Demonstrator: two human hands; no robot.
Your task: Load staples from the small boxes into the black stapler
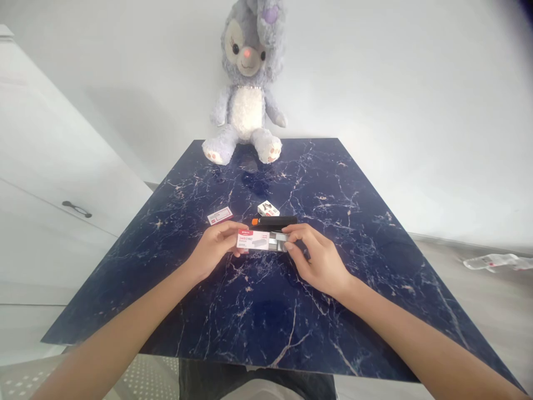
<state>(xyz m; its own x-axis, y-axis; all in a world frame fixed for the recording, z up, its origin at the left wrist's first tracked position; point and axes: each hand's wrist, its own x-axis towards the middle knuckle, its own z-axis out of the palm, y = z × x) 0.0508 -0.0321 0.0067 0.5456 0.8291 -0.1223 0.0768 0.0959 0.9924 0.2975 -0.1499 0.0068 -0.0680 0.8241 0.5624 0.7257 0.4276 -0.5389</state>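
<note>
Box (252, 240) is in the middle of the head view, over the blue table (250, 316). The left hand (214, 247) has fingers clamped on its 9 o'clock end. The right hand (318, 258) has fingers pinched on the staples (280, 237) at 3 o'clock. The staples look part way out; the rest seem to be inside. The box runs long from 9 to 3 o'clock, open end toward 3. A black tool (285, 223) lies near, at about 2 o'clock.

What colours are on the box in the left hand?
The box is mostly white with some red; head view.
</note>
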